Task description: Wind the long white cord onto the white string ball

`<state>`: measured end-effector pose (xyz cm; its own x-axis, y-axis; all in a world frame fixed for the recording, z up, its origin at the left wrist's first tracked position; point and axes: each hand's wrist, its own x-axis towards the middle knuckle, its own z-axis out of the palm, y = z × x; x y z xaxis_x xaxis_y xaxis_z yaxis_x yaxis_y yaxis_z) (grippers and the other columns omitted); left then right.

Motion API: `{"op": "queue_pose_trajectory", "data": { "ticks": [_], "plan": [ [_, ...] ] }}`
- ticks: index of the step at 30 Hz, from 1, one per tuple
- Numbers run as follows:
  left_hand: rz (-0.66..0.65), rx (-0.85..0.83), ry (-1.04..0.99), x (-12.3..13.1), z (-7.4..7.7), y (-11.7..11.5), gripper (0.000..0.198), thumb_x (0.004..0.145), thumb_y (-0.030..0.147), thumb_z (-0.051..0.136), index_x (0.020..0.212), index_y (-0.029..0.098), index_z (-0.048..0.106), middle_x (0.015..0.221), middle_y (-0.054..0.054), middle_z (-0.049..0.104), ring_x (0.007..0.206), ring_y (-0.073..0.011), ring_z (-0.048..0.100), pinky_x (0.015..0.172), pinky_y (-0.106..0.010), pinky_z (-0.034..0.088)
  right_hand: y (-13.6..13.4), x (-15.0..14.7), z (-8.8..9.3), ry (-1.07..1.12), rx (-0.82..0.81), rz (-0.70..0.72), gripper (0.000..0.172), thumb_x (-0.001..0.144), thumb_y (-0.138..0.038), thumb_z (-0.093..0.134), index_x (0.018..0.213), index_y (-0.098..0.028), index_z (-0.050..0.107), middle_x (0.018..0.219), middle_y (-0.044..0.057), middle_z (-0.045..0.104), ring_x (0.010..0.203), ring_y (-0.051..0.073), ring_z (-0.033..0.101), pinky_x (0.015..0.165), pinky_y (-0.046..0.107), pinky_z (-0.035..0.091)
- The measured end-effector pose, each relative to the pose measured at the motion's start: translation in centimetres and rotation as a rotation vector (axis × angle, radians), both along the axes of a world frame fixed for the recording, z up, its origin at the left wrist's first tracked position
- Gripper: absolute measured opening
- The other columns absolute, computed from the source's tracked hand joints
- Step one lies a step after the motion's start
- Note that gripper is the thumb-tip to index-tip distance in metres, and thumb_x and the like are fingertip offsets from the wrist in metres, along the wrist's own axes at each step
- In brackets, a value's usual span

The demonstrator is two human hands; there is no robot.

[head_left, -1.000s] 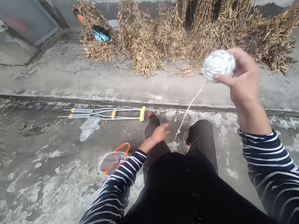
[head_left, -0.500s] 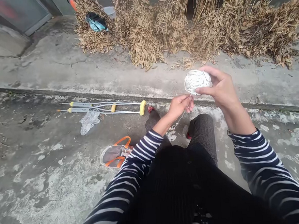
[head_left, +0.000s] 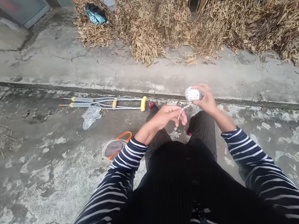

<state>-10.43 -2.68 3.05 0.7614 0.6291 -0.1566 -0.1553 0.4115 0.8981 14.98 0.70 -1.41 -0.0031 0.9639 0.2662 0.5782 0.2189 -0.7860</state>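
My right hand (head_left: 206, 99) is closed on a ball of white cord (head_left: 193, 94), gripping its right side between thumb and fingers. A short strand of cord (head_left: 187, 106) runs from the ball down to my left hand (head_left: 170, 116). The fingers of my left hand are curled and pinch that strand, just lower and left of the ball. Below them the cord hangs down toward a small loose heap of white cord (head_left: 176, 134) on the ground between my feet.
To the left lie crutches (head_left: 108, 104) with yellow pads, and a clear plastic bag (head_left: 91, 116). A mesh bag with orange handles (head_left: 114, 148) rests by my left forearm. Ahead is a raised concrete ledge (head_left: 90, 70), with bundles of dried plants (head_left: 146, 33) along the wall.
My right hand has brought the ball down and slightly left, nearer my body. My left hand has moved down and left, and a longer strand shows between the hands.
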Motion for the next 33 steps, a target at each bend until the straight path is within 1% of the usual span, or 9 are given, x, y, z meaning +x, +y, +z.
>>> {"op": "queue_pose_trajectory", "data": {
  "ticks": [3,6,11,15,19,21,24,29,33],
  "plan": [
    [0.101,-0.073,-0.084,-0.2,0.8,1.2,0.037,0.084,0.046,0.080,0.081,0.012,0.064,0.079,-0.009,0.075,0.068,-0.0161,0.073,0.051,-0.020,0.050,-1.3,-0.4,-0.7,-0.037,-0.051,0.029,0.057,0.060,-0.017,0.068,0.116,-0.022,0.074,0.129,0.010,0.054,0.123,0.032,0.055,0.109,0.048,0.047],
    [0.283,-0.127,-0.139,0.3,1.0,2.1,0.029,0.087,0.038,0.077,0.086,0.012,0.065,0.081,-0.008,0.076,0.071,-0.0154,0.074,0.053,-0.019,0.049,-2.2,-0.6,-0.7,0.014,-0.124,0.122,0.056,0.059,-0.022,0.070,0.115,-0.023,0.075,0.130,0.009,0.055,0.125,0.032,0.055,0.109,0.047,0.046],
    [0.510,-0.188,-0.133,2.2,1.2,4.0,0.015,0.098,0.027,0.065,0.098,0.011,0.068,0.094,-0.010,0.079,0.086,-0.0155,0.077,0.068,-0.020,0.055,-3.5,-1.0,0.2,0.202,-0.216,0.273,0.051,0.059,-0.023,0.072,0.110,-0.025,0.075,0.126,0.007,0.062,0.125,0.032,0.055,0.112,0.046,0.041],
    [0.615,-0.256,-0.112,4.1,-0.6,4.9,0.015,0.101,0.023,0.061,0.101,0.011,0.068,0.095,-0.009,0.079,0.087,-0.0143,0.077,0.077,-0.023,0.058,-4.7,-1.8,0.9,0.440,-0.294,0.288,0.052,0.059,-0.023,0.077,0.111,-0.026,0.070,0.122,0.003,0.063,0.120,0.028,0.056,0.110,0.042,0.041],
    [0.690,-0.319,-0.116,5.6,-2.7,3.9,0.013,0.102,0.021,0.060,0.099,0.010,0.067,0.090,-0.008,0.078,0.081,-0.0117,0.076,0.081,-0.023,0.059,-5.8,-3.1,1.4,0.644,-0.415,0.296,0.062,0.059,-0.029,0.089,0.114,-0.027,0.061,0.120,0.002,0.061,0.114,0.024,0.057,0.098,0.034,0.048],
    [0.688,-0.324,-0.100,5.8,-3.1,3.6,0.013,0.101,0.022,0.062,0.099,0.011,0.067,0.092,-0.008,0.078,0.084,-0.0124,0.076,0.085,-0.025,0.059,-6.1,-3.6,1.5,0.677,-0.439,0.265,0.064,0.057,-0.033,0.093,0.112,-0.027,0.060,0.117,0.002,0.061,0.110,0.022,0.058,0.092,0.033,0.050],
    [0.607,-0.272,-0.041,4.9,-3.2,4.4,0.014,0.099,0.025,0.065,0.098,0.011,0.068,0.091,-0.008,0.078,0.082,-0.0127,0.075,0.086,-0.027,0.060,-6.2,-3.4,1.7,0.646,-0.418,0.168,0.060,0.054,-0.033,0.094,0.104,-0.025,0.062,0.109,0.001,0.062,0.102,0.021,0.058,0.088,0.033,0.052],
    [0.380,-0.007,0.124,2.1,-3.5,7.3,0.016,0.095,0.020,0.066,0.085,0.009,0.070,0.081,-0.007,0.076,0.071,-0.0110,0.071,0.076,-0.026,0.059,-5.6,-0.8,3.7,0.655,-0.367,0.144,0.057,0.052,-0.028,0.096,0.100,-0.027,0.066,0.106,0.001,0.064,0.099,0.020,0.061,0.087,0.034,0.055],
    [0.231,0.142,0.217,1.8,-5.4,7.9,0.016,0.092,0.017,0.069,0.079,0.008,0.072,0.081,-0.007,0.075,0.074,-0.0115,0.071,0.077,-0.027,0.059,-5.4,1.0,5.3,0.753,-0.373,0.184,0.060,0.054,-0.036,0.096,0.103,-0.029,0.063,0.102,0.001,0.065,0.097,0.021,0.065,0.086,0.037,0.058]
  ]
}}
